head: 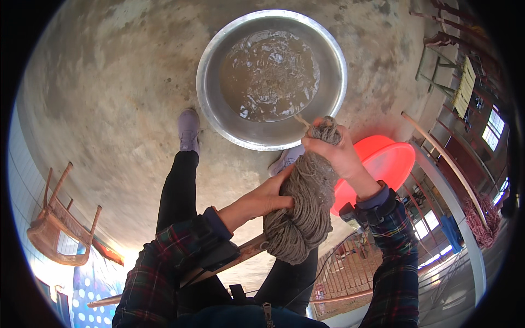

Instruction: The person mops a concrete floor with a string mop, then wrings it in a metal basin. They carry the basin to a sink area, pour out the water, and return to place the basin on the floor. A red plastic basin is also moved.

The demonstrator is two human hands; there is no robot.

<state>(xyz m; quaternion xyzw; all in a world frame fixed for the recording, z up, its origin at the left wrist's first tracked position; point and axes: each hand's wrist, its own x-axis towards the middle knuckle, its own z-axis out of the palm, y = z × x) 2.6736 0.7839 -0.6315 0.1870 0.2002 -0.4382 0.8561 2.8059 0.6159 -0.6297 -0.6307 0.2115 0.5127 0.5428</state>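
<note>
A grey-brown mop head of wet-looking strands [305,213] hangs between my two hands, near the end of a wooden handle [246,251]. With my right hand [338,151] I grip the narrow, bunched end of the strands close to the rim of a metal basin. My left hand [262,201] is wrapped around the side of the thick, looped part, with the thumb in front. Murky, rippling water [270,78] partly fills the round metal basin [207,98] on the floor. One loose strand trails from the bunched end over the basin's near rim.
A red plastic basin [381,164] stands tilted to the right, behind my right wrist. A wooden chair [61,225] is at the left. At the right are a railing [459,205], a second mop with reddish strands [482,221] and a stool [463,88]. My shoes flank the metal basin's near side.
</note>
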